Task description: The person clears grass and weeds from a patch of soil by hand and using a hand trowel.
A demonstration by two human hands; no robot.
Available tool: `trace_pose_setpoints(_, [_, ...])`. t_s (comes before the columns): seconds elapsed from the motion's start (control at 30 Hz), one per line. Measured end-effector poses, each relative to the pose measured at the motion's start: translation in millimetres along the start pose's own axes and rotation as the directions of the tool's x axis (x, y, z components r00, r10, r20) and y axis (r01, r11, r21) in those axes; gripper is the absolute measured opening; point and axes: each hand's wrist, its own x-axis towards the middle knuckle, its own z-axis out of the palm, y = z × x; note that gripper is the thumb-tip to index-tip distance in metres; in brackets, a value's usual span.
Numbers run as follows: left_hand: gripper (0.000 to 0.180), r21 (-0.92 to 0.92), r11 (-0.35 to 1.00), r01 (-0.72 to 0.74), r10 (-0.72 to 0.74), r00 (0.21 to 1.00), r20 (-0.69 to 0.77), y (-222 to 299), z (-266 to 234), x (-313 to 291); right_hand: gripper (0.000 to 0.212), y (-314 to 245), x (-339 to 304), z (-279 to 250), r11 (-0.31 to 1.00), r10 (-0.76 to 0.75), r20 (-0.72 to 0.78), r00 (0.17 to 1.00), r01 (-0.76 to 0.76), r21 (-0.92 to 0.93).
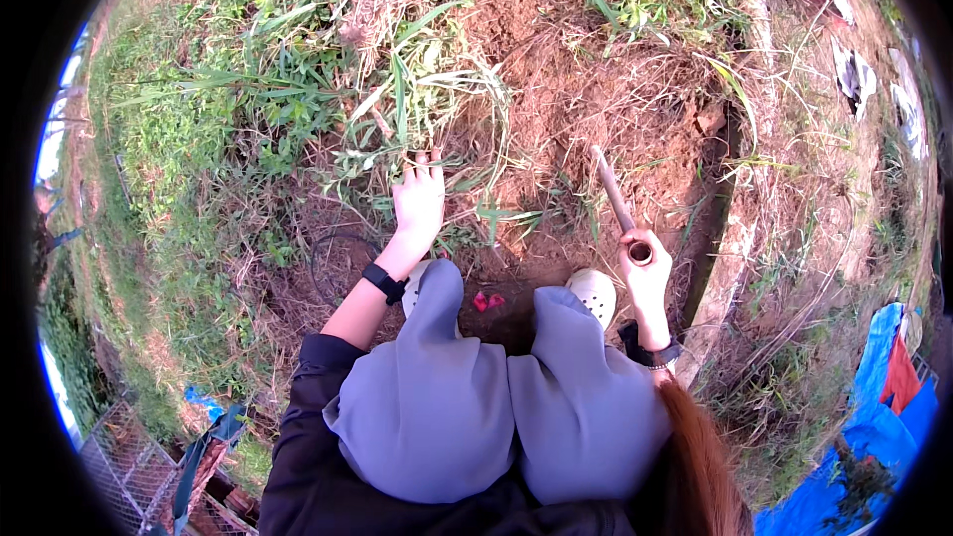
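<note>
My left hand [419, 202] reaches down into the weeds beyond my left foot, its back turned up. Its fingers are apart and touch the green leaves; the thumb and the undersides of the fingers are hidden. Long grass blades [400, 89] lie bent over just beyond the fingertips. In my right hand [645, 263] is a knife [612, 189] with a round, hollow handle end. The fist is closed round the handle, and the narrow blade points away over bare brown soil [561, 194], apart from the plants.
My pale clogs [593, 296] stand on the soil, with small red pieces [486, 301] between them. A long low border [730, 258] runs along the right. Blue sheeting [879, 427] lies at lower right, and wire mesh [127, 459] stands at lower left. Dense weeds [248, 109] cover the left.
</note>
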Motion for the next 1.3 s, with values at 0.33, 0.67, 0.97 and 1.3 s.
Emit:
trace_pose_setpoints(0.33, [0.027,-0.226,0.971,-0.077,0.001,0.948,-0.318,-149.0,-5.3,-80.9,0.008,0.1,-5.3,-0.4,1.0,-0.014,-0.006,1.0,0.014,-0.001])
trace_pose_setpoints(0.67, [0.024,-0.968,0.213,0.133,-0.854,0.507,-0.118,-280.4,12.7,-136.7,0.009,-5.6,-7.5,5.2,0.999,-0.047,-0.007,0.999,0.048,0.018])
trace_pose_setpoints(0.97, [0.027,-0.725,-0.593,-0.352,-0.589,0.803,0.092,-195.4,-160.3,-56.7,0.01,-6.1,-10.0,1.7,0.997,-0.062,-0.026,0.998,0.061,-0.054])
trace_pose_setpoints(1.3, [0.006,0.161,0.647,-0.746,0.593,0.359,-0.721,41.4,-278.2,141.1,0.013,-27.8,-21.2,-17.3,0.99,0.032,-0.003,0.999,-0.032,-0.134])
